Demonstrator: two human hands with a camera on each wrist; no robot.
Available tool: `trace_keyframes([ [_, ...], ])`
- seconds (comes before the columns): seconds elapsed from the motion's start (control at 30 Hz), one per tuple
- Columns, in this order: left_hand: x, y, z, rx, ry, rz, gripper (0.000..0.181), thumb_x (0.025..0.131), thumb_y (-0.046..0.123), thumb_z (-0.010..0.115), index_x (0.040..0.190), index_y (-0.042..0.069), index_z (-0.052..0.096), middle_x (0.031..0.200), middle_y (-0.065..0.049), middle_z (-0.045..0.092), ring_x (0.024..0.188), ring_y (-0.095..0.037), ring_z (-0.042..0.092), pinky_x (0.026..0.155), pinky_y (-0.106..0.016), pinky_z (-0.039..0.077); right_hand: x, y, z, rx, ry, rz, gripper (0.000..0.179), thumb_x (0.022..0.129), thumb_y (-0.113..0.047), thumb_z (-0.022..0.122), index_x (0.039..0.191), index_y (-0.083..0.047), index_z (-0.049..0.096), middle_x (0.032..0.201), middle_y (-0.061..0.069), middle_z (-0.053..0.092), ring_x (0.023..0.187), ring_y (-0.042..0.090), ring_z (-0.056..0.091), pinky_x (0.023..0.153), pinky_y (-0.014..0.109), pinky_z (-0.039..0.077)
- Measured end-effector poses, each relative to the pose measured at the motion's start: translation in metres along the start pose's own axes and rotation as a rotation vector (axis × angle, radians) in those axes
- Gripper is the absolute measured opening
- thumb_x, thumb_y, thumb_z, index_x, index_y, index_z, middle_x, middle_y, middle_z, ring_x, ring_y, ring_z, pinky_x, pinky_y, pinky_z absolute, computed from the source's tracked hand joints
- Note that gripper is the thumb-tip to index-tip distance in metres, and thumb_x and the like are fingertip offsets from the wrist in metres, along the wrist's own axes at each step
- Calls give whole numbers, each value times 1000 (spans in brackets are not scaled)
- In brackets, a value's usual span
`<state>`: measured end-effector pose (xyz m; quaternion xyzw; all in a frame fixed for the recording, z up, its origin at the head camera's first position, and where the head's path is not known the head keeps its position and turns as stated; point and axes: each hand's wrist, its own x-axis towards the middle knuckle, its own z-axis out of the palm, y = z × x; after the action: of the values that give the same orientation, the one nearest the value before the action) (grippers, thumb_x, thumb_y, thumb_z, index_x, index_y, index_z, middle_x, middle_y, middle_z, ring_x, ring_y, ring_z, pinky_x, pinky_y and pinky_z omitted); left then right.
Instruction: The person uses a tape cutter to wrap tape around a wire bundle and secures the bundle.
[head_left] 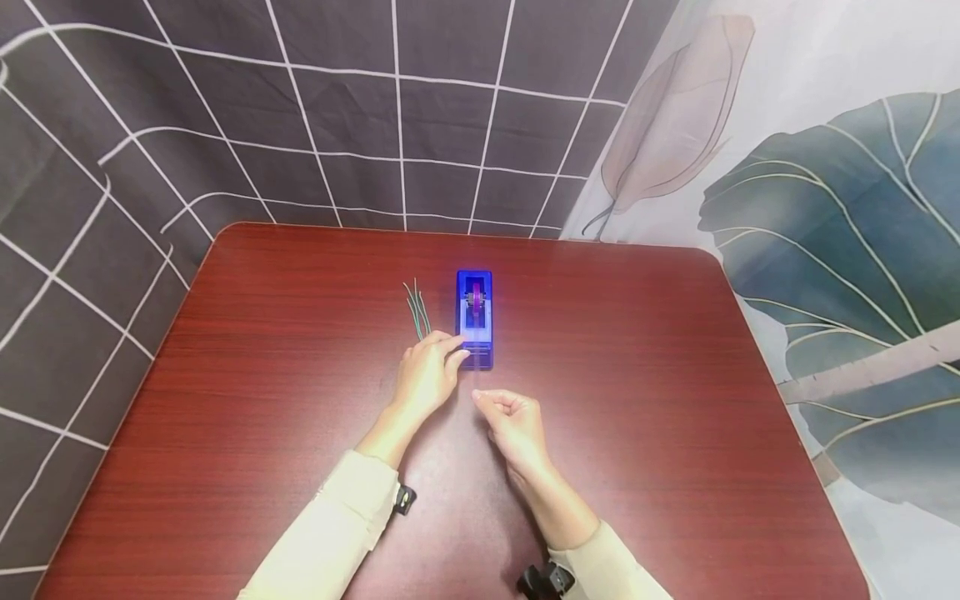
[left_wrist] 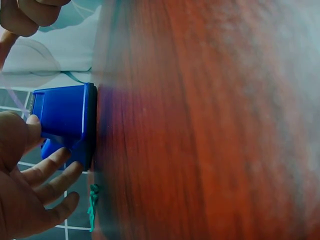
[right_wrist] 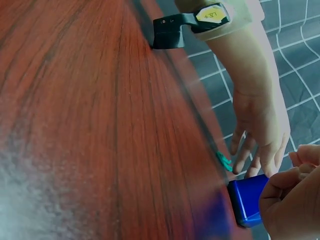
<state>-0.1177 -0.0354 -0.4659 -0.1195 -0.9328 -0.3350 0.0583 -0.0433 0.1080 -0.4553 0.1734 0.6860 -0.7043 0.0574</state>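
Observation:
A blue tape dispenser (head_left: 485, 360) stands on the table with a purple-looking roll of tape (head_left: 477, 300) in it. My left hand (head_left: 429, 372) holds the dispenser at its near left side, thumb and forefinger on its upper edge; in the left wrist view the other fingers (left_wrist: 47, 190) spread beside its wall. A clear strip of tape (head_left: 477, 377) runs from the dispenser's near end toward me. My right hand (head_left: 519, 425) pinches the strip's free end between thumb and forefinger, just short of the dispenser. In the right wrist view, the right hand (right_wrist: 295, 200) partly covers the dispenser.
Several thin green wire-like ties (head_left: 417, 310) lie left of the dispenser, close beyond my left hand. The reddish-brown table (head_left: 637, 375) meets a dark checked curtain (head_left: 442, 125) at the back and a leaf-patterned one (head_left: 847, 217) on the right.

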Motion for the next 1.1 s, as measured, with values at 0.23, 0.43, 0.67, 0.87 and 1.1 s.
trace_keyframes([
  [0.23, 1, 1, -1, 4, -2, 2, 29, 100, 26, 64, 123, 11, 73, 113, -9, 72, 100, -31, 70, 90, -49, 52, -3, 2, -1, -19, 3, -2, 25, 90, -9, 74, 99, 15, 70, 57, -2, 60, 42, 0, 35, 40, 14, 29],
  [0.43, 1, 2, -2, 6, -7, -1, 29, 100, 25, 64, 123, 11, 73, 113, -9, 72, 101, -31, 70, 90, -49, 52, -5, 4, -2, -26, 4, 3, 23, 89, -10, 74, 96, 12, 72, 58, 0, 62, 41, 1, 36, 40, 14, 30],
  [0.67, 1, 3, -2, 1, -12, -4, 29, 100, 26, 64, 124, 11, 73, 115, -9, 72, 103, -31, 69, 91, -49, 52, -8, 6, -3, -16, -19, 4, 26, 90, -8, 73, 99, 16, 69, 57, -1, 60, 40, 0, 34, 40, 14, 29],
  [0.87, 1, 2, -2, 0, -14, 0, 30, 101, 25, 63, 124, 10, 72, 115, -10, 71, 103, -31, 69, 91, -49, 52, -10, 6, -4, -16, -21, 12, 25, 90, -8, 74, 99, 15, 70, 57, -1, 60, 41, 1, 34, 40, 15, 28],
  [1.1, 0, 0, 0, -14, -10, -7, 30, 101, 25, 63, 124, 10, 72, 115, -10, 71, 104, -31, 69, 91, -49, 51, -15, 6, -6, -21, -38, 7, 25, 90, -9, 74, 99, 14, 71, 54, -4, 56, 42, 1, 34, 41, 15, 27],
])
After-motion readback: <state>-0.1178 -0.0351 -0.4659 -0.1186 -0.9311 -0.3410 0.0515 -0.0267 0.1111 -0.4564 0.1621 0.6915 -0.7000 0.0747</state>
